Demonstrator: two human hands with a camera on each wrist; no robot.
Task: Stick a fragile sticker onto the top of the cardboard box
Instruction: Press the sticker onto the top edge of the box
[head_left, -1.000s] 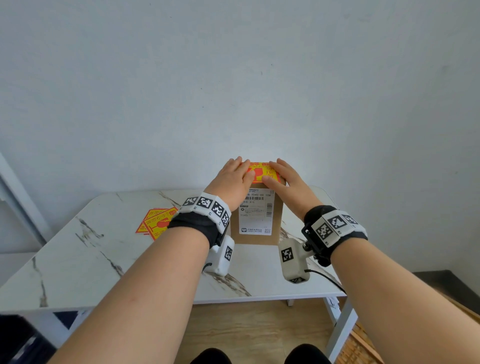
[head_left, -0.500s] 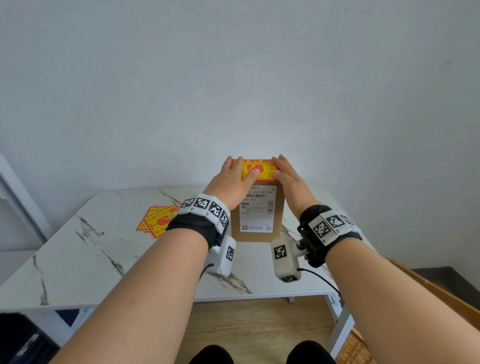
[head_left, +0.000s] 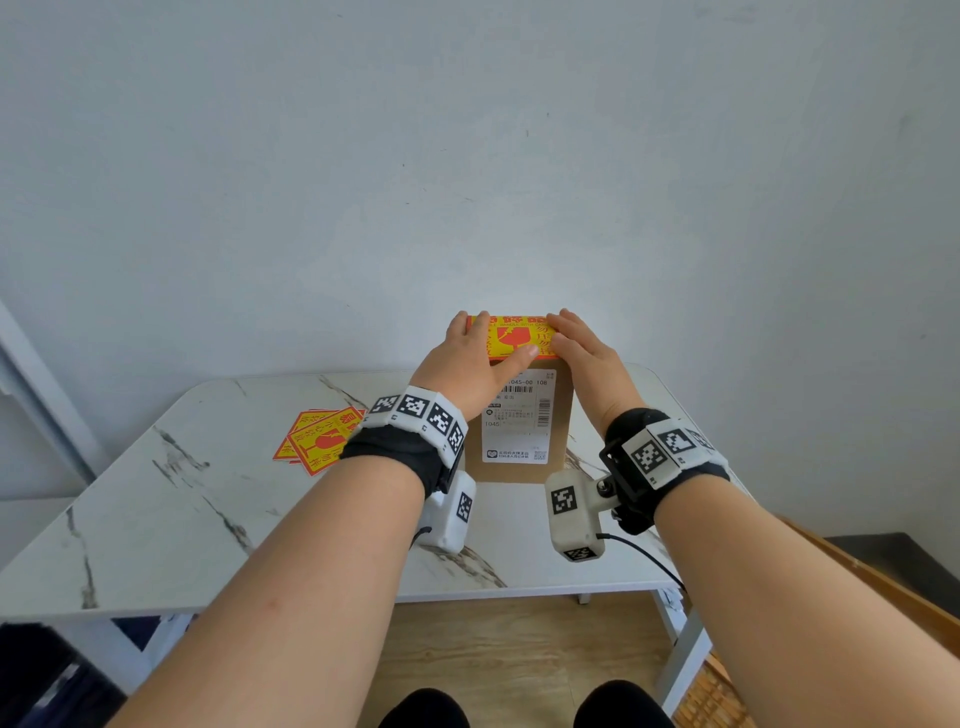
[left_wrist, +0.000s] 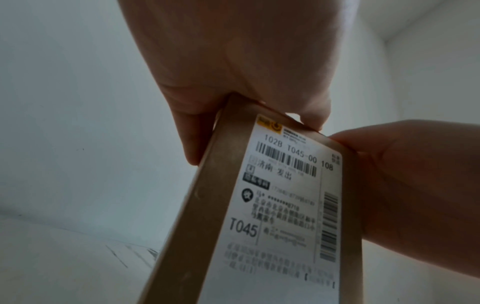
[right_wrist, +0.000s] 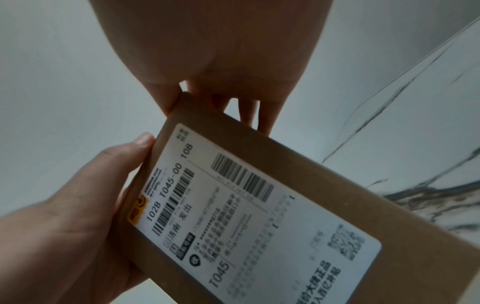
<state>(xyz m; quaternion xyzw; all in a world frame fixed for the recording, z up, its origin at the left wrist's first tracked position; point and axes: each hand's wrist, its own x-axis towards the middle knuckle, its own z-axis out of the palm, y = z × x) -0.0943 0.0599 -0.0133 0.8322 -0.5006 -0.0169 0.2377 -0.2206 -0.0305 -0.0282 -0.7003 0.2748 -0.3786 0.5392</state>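
Note:
A tall brown cardboard box (head_left: 511, 472) stands upright on the white marble table (head_left: 208, 519), with a white shipping label (head_left: 517, 421) on its near face. A yellow and red fragile sticker (head_left: 514, 338) lies flat on the box's top. My left hand (head_left: 467, 358) presses on the sticker's left part, its thumb lying along the near edge. My right hand (head_left: 582, 348) lies flat on the right part, its fingers reaching past the box's right edge. The wrist views show the box (left_wrist: 207, 205) (right_wrist: 337, 195) from below, with both palms on its top.
A small stack of spare fragile stickers (head_left: 319, 434) lies on the table to the left of the box. A plain wall stands close behind the table. Wooden floor and a brown board (head_left: 883, 587) show at the lower right.
Both hands have slid apart across the box's top, from the sticker's middle toward its left and right ends. More of the sticker shows between them now.

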